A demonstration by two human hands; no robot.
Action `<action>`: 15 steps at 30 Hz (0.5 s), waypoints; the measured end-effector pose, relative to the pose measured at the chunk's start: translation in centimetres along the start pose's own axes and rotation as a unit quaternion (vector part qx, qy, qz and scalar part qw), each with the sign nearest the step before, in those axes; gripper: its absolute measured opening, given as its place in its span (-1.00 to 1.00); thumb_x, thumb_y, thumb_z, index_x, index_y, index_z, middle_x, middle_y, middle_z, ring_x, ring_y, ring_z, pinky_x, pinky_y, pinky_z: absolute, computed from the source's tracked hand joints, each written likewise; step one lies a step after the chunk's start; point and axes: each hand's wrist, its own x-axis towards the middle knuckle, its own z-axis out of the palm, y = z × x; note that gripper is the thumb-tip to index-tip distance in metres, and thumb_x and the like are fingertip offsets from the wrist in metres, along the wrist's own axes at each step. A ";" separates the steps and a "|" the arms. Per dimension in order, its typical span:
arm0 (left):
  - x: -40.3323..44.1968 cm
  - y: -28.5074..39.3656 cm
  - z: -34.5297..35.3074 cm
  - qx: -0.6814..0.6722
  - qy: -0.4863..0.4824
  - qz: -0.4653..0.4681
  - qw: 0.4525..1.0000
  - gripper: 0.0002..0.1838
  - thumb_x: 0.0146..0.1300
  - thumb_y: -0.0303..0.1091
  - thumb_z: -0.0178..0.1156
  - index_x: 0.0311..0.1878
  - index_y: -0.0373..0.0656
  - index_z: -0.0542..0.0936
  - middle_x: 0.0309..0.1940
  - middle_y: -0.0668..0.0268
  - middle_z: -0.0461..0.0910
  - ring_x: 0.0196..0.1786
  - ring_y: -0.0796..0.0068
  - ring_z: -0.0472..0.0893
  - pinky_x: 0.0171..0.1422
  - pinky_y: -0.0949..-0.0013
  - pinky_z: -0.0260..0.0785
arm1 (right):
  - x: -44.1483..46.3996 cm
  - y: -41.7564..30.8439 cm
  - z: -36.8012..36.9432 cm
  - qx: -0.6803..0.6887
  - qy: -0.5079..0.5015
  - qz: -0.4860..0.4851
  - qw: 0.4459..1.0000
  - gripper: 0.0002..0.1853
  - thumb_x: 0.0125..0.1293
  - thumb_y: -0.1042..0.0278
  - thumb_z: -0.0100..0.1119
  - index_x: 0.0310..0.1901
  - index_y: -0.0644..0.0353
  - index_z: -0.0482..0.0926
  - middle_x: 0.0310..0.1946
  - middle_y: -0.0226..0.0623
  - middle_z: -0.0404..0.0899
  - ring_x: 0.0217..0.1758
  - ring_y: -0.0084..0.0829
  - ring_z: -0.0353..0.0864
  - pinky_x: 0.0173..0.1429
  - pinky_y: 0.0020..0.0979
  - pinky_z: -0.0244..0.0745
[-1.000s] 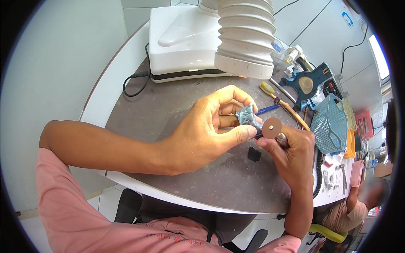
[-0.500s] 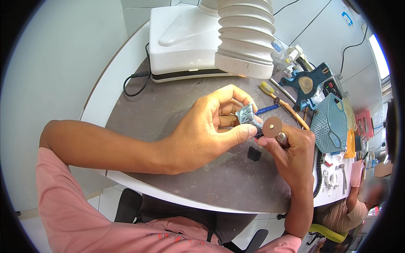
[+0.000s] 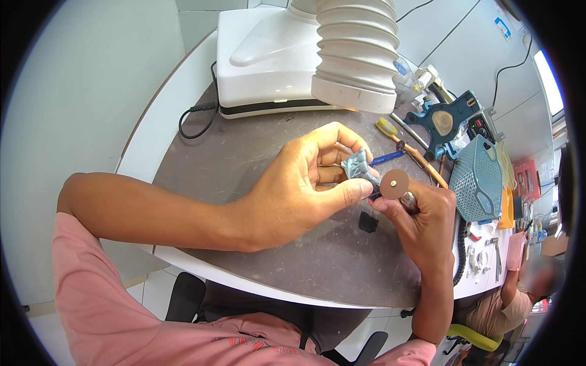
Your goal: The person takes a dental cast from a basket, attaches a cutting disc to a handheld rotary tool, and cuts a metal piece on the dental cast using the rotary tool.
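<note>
My left hand (image 3: 305, 180) is closed on a small blue-grey moulded piece (image 3: 357, 166), pinched between thumb and fingers. My right hand (image 3: 421, 213) grips a metal rotary handpiece (image 3: 408, 200), whose round brown disc (image 3: 394, 184) stands right beside the piece. The two hands are close together, and the spot between the left thumb tip and the disc is partly hidden. Below them a small black square (image 3: 368, 222) lies on the grey-brown tabletop (image 3: 293, 268). Behind the fingers is a blue pen-like tool (image 3: 387, 158).
A white ribbed hose (image 3: 355, 55) hangs over the table beside a white machine (image 3: 265, 61). To the right are a wooden-handled brush (image 3: 412, 146), a dark blue frame device (image 3: 444, 122) and a blue-green basket (image 3: 476, 180). Another person (image 3: 497, 308) sits at far right.
</note>
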 end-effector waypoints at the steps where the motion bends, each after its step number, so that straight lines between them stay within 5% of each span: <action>1: 0.0 0.0 0.0 0.000 0.000 0.000 1.000 -0.68 0.35 -0.53 0.21 0.11 -0.23 0.38 -0.01 0.33 0.50 0.05 0.66 0.53 0.16 0.52 0.45 | 0.0 0.0 0.0 0.000 0.000 0.000 1.000 -0.54 0.08 0.07 0.53 -0.60 0.25 0.49 -0.75 -0.27 0.34 -0.72 -0.38 0.25 -0.58 -0.34 0.15; 15: 0.0 0.0 -0.1 0.006 -0.008 -0.002 1.000 -0.67 0.36 -0.52 0.22 0.11 -0.22 0.38 -0.03 0.32 0.52 0.04 0.65 0.54 0.16 0.52 0.46 | -0.1 0.3 0.3 0.006 0.007 -0.022 1.000 -0.52 0.06 0.07 0.53 -0.60 0.25 0.46 -0.74 -0.26 0.34 -0.71 -0.36 0.25 -0.57 -0.33 0.16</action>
